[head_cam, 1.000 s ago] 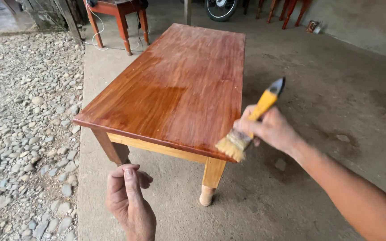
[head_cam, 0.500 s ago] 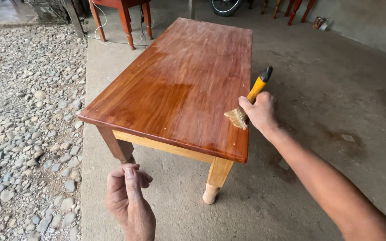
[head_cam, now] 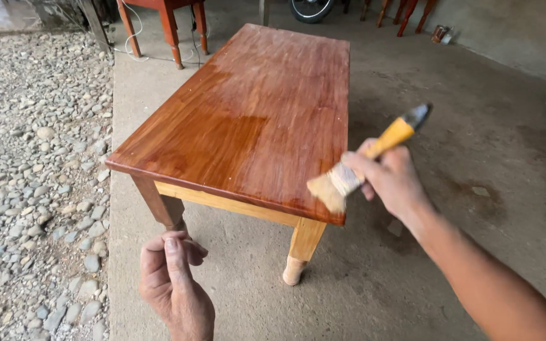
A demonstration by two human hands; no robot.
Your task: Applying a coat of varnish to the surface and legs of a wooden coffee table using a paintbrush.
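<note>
We hold a paintbrush (head_cam: 366,161) in our right hand (head_cam: 392,179), fingers wrapped tight around its yellow handle. The handle slants up and to the right, ending in a dark tip, and the pale bristles point down and to the left. Those bristles sit at the near right corner of the table (head_cam: 254,120), right at the edge of the top; whether they touch the wood we cannot tell.

The table is a long wooden one with a glossy reddish-brown top. The near half of the top looks darker and wetter than the far half, which shows pale streaks. Below the top, the near rail and the near right leg are a lighter, yellowish wood, while the near left leg is dark brown.

Our left hand (head_cam: 173,284) hangs low, in front of the table's near edge and just below the near left leg. Its fingers are curled in with the thumb laid over them, and it holds nothing that we can see.

The table stands on a concrete floor (head_cam: 450,113). Gravel (head_cam: 33,189) runs along the left side. A red stool (head_cam: 165,19) stands beyond the table's far left corner.
</note>
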